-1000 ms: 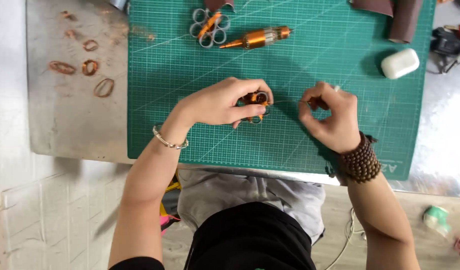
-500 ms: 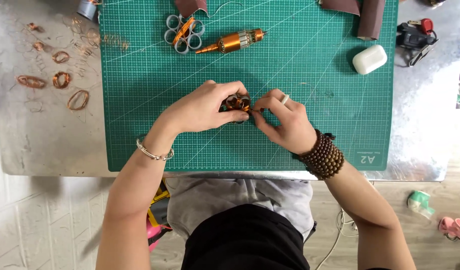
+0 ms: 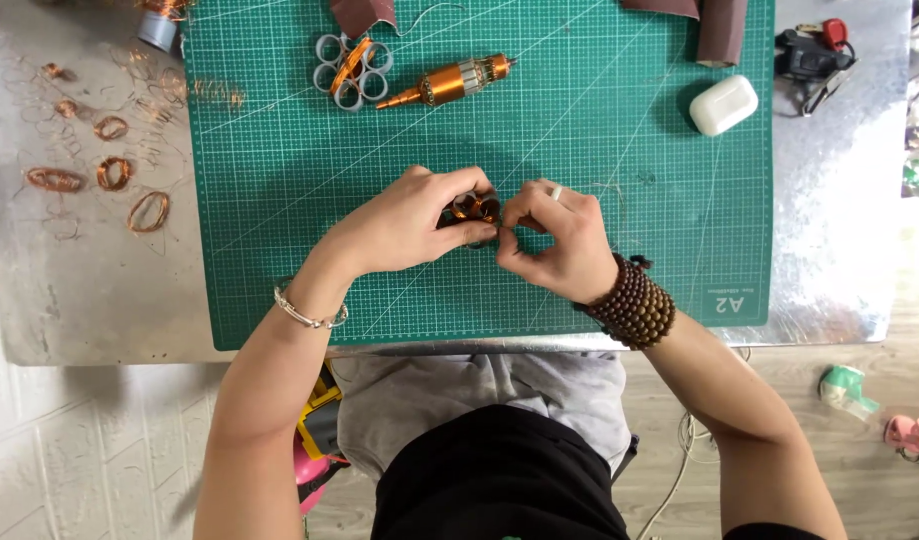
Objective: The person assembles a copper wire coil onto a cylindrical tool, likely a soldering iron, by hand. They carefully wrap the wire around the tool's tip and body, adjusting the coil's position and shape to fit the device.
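Both hands meet over the middle of a green cutting mat (image 3: 280, 200). My left hand (image 3: 410, 225) grips a small part wound with copper wire (image 3: 474, 208), held just above the mat. My right hand (image 3: 550, 240), with a ring and a wooden bead bracelet, pinches at the right side of that same part with thumb and fingertips. Most of the part is hidden by my fingers. A thin wire strand trails to the right of my right hand.
A copper-wound motor rotor (image 3: 450, 82) and a cluster of grey rings (image 3: 352, 70) lie at the mat's far side. A white case (image 3: 723, 105) sits far right. Several copper wire loops (image 3: 105, 175) lie on the metal table at left. Brown rolls (image 3: 722, 30) stand at the far edge.
My right hand moved left from apart on the mat to join my left hand at the copper-wound part. The camera view has shifted slightly.
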